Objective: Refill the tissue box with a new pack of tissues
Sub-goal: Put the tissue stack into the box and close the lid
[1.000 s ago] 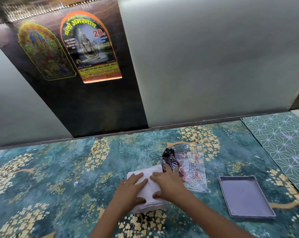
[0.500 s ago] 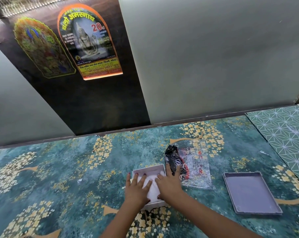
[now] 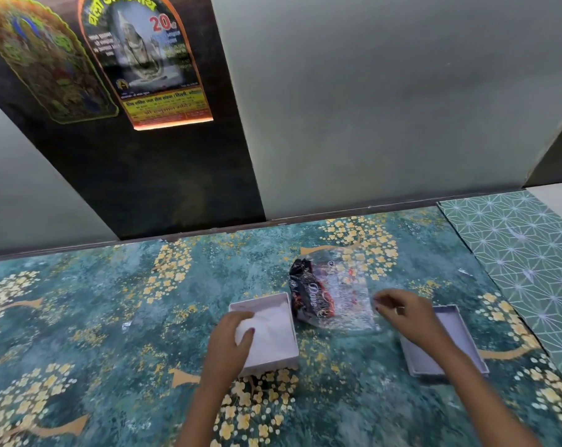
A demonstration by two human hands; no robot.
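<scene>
A pale lilac tissue box (image 3: 292, 321) lies open on the patterned surface, filled with white tissues (image 3: 270, 327). My left hand (image 3: 229, 343) rests on the box's left side, thumb pressing the tissues. My right hand (image 3: 405, 312) hovers to the right, fingers loosely curled and holding nothing, above the left edge of the box lid (image 3: 453, 346), which lies upside down. Between the box and the lid lies the empty clear and black plastic wrapper (image 3: 331, 298).
The surface is a teal mat with gold flowers (image 3: 112, 333); a green geometric mat (image 3: 524, 253) adjoins it on the right. A grey wall with a dark panel and posters (image 3: 144, 66) stands close behind.
My right hand has left the tissues and moved right, over the lid. My left hand stays on the tissues in the box. The camera has moved closer.
</scene>
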